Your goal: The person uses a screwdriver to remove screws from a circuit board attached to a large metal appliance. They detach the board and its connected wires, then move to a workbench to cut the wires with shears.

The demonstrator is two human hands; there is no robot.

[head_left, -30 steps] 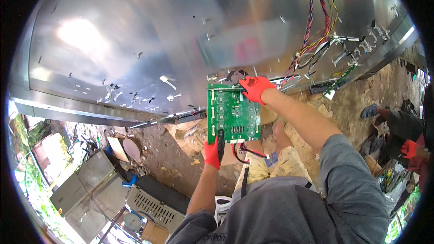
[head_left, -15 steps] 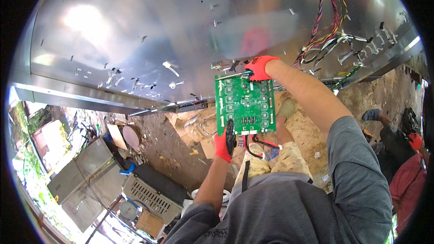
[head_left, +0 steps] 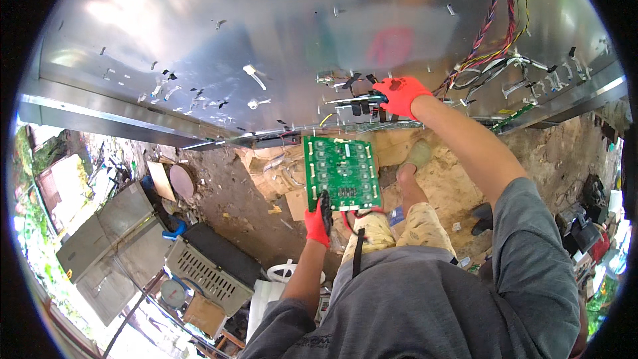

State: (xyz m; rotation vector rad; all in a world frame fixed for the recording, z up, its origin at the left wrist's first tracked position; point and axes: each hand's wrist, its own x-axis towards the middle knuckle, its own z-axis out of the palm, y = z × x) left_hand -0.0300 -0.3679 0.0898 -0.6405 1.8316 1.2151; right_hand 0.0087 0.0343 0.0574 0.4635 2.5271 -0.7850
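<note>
Checking positions, we find the left hand [head_left: 318, 225]'s fingers clamped on the green circuit board [head_left: 344, 167], nearer the body than the metal panel [head_left: 193, 53]'s lower edge and lower-left of the right hand [head_left: 403, 97], whose fingers grip a slim tool [head_left: 345, 100] pointing left.

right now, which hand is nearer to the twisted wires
Right. The right hand is just left of the lower end of the twisted wires; the left hand is farther away, lower and leftward in the picture, gripping the green board.

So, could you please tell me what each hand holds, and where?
The left hand holds the circuit board by its lower left corner; the right hand grips a screwdriver-like tool by its handle.
</note>
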